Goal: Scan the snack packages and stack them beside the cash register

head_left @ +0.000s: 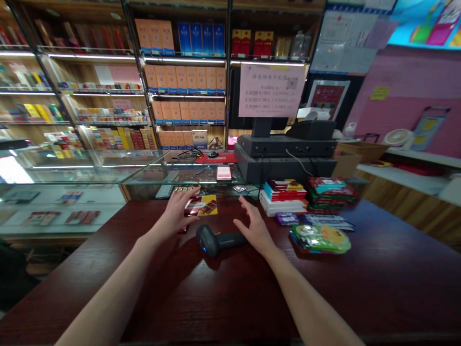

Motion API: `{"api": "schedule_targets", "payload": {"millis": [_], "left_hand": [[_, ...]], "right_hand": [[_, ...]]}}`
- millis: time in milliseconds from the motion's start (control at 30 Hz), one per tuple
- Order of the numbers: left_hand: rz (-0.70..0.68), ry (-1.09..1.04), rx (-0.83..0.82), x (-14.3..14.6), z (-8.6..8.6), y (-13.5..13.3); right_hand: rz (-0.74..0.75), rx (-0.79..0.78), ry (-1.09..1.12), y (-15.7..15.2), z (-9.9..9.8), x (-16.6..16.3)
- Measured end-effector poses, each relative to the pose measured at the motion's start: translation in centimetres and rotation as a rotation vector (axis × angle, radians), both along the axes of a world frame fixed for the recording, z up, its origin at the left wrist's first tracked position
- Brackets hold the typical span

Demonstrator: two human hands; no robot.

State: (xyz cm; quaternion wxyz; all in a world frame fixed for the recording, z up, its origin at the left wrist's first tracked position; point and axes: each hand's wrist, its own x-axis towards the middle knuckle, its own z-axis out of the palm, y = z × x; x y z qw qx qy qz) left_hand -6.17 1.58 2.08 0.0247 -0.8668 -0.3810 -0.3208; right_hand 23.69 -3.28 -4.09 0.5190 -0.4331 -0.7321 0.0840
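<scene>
My left hand (pixel 179 210) reaches over the left end of a red and yellow chocolate bar (pixel 208 205), its fingers apart; whether it touches the wrapper I cannot tell. On the dark wooden counter in front of me lies a black barcode scanner (pixel 209 241) with a small blue light, its handle pointing right. Past the end of that handle is my right hand (pixel 254 226), empty, thumb and fingers spread. It partly hides the handle's tip.
Right of my hands lie a stack of boxes (pixel 283 199), dark packs (pixel 327 194), a purple packet (pixel 287 218) and a green duck-print pack (pixel 320 239). Behind stand a glass display case (pixel 162 175) and a cash register (pixel 284 161). Stocked shelves (pixel 185 96) line the wall.
</scene>
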Motion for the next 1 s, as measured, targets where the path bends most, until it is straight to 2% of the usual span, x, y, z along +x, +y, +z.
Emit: {"api": "schedule_targets", "payload": {"millis": [200,433,733,1000], "left_hand": [[-0.08,0.0,-0.034,3.7,0.4,-1.0],[-0.157,0.0,-0.068,5.8,-0.1,-1.4],[-0.175,-0.038,-0.053,6.6,-1.2,-1.8],[-0.116,-0.045,0.018,5.4,-1.1,-2.0]], "right_hand": [[0.012,0.098,-0.13,-0.5,0.9,-0.1],[0.024,0.096,-0.225,-0.1,0.7,0.3],[0.033,0.068,-0.263,0.0,0.7,0.8],[0.065,0.079,-0.17,-1.0,1.6,0.3]]}}
